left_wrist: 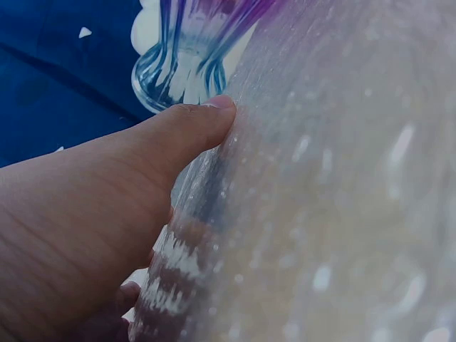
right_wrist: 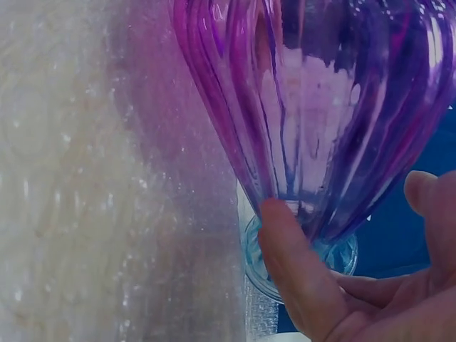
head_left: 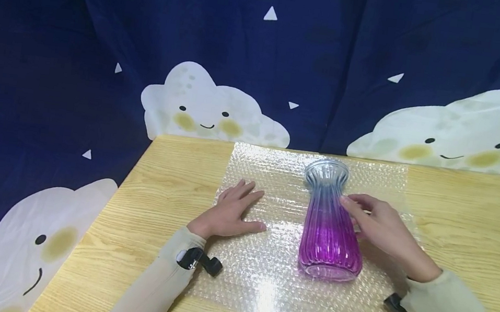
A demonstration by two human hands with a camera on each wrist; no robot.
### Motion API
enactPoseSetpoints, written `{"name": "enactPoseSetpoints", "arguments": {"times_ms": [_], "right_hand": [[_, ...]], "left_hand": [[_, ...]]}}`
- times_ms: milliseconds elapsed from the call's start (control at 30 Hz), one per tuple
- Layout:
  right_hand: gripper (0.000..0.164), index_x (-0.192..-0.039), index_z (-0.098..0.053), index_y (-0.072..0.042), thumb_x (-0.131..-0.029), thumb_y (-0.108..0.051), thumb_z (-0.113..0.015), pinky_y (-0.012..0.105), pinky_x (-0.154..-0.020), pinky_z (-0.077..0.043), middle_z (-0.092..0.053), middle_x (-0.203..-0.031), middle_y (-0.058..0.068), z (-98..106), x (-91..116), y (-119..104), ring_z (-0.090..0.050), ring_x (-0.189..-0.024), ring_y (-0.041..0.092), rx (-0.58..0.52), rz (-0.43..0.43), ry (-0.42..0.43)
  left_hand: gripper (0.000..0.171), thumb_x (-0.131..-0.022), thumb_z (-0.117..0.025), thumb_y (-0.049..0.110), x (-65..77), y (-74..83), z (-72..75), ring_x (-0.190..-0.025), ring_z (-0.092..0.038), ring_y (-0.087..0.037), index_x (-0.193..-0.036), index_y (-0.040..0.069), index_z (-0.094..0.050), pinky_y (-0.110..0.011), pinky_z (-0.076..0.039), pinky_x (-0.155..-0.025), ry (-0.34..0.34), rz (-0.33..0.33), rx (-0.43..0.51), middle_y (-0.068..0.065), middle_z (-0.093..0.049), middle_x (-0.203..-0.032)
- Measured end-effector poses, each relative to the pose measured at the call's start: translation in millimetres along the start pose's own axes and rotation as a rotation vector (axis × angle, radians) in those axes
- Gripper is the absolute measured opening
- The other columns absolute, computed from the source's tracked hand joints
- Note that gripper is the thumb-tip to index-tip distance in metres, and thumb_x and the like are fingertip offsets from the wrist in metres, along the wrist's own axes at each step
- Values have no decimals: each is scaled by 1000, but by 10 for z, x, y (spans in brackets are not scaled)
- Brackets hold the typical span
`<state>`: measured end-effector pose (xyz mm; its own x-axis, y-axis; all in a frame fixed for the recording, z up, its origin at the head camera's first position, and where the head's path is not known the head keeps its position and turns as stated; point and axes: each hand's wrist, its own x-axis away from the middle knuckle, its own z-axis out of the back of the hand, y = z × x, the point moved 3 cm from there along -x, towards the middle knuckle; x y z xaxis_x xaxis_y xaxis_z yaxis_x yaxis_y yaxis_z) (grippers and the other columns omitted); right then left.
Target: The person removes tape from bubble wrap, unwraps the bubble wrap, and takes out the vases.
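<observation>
A ribbed glass vase, clear blue at the flared mouth and purple towards the wide base, lies on its side on bubble wrap. Its base faces me and its mouth points to the far edge. At its right side, my right hand holds it just below the neck, fingers bent against the glass; the right wrist view shows a fingertip touching it. My left hand, fingers spread, rests on the left part of the wrap, apart from the vase. In the left wrist view, the thumb touches the wrap.
The bubble wrap covers the middle of a light wooden table, reaching close to its far edge. A dark blue curtain with white clouds and triangles hangs behind and to the left. Black wrist devices sit on both sleeves.
</observation>
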<state>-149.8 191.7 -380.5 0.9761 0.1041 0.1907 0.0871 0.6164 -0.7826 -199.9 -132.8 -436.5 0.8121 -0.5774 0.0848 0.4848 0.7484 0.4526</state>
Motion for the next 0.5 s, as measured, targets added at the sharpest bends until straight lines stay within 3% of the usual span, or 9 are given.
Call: {"name": "enactPoseSetpoints", "arguments": {"times_ms": [500], "right_hand": [[89, -147, -38, 0, -92, -70, -41, 36, -74, -61, -53, -137, 31, -35, -106, 45, -68, -105, 33, -67, -51, -41]], "left_hand": [[89, -84, -56, 70, 10, 4, 3, -156, 0, -29, -155, 27, -25, -57, -5, -124, 0, 6, -2, -6, -11, -167]]}}
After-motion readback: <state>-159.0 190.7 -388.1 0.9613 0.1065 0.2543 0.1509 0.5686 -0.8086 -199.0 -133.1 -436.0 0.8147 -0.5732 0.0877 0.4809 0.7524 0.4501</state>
